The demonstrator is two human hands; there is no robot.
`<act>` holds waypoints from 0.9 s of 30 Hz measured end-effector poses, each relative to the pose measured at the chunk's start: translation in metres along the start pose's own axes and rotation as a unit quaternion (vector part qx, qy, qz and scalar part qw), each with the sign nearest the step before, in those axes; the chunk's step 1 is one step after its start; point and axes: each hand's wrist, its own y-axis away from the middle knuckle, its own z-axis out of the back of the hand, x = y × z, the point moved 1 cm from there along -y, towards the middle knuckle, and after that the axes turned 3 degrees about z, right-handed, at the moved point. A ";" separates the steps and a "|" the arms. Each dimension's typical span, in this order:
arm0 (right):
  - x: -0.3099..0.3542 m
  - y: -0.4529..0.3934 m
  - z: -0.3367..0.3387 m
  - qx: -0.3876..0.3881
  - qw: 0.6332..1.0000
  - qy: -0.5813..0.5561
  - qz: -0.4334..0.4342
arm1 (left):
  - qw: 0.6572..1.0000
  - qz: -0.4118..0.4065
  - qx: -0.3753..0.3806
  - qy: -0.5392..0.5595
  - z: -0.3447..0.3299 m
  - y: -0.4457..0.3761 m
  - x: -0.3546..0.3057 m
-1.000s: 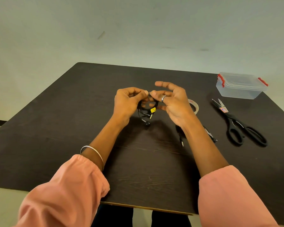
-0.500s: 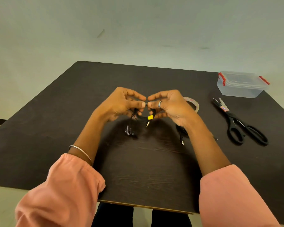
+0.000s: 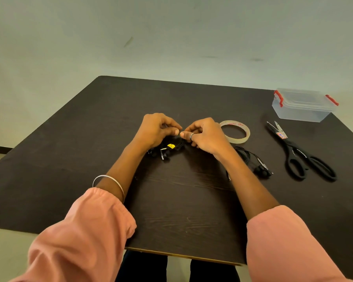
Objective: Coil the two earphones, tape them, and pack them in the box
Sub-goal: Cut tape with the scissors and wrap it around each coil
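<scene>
At mid-tabletop [image 3: 90,159], left hand [image 3: 154,130] and right hand [image 3: 205,133] both pinch the coiled earphone [image 3: 168,148] in a closed grip. Second earphone [image 3: 251,159] lies beside tape roll [image 3: 235,131]; closed box [image 3: 303,104] stands far right.

We count on the table [image 3: 90,159] two earphones [image 3: 167,148] [image 3: 251,159], one tape roll [image 3: 235,139], one scissors [image 3: 300,155], one lidded box [image 3: 302,106].
</scene>
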 end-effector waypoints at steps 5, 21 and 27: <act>0.002 0.001 0.001 0.019 1.000 0.022 -0.010 | 0.999 0.040 -0.015 -0.007 0.006 0.002 0.002; 0.006 0.007 0.025 0.021 0.997 0.009 0.070 | 0.989 0.054 -0.134 0.036 0.004 0.005 -0.001; -0.021 0.018 0.094 -0.130 0.986 0.028 0.096 | 0.978 0.018 -0.171 0.117 -0.007 0.001 -0.041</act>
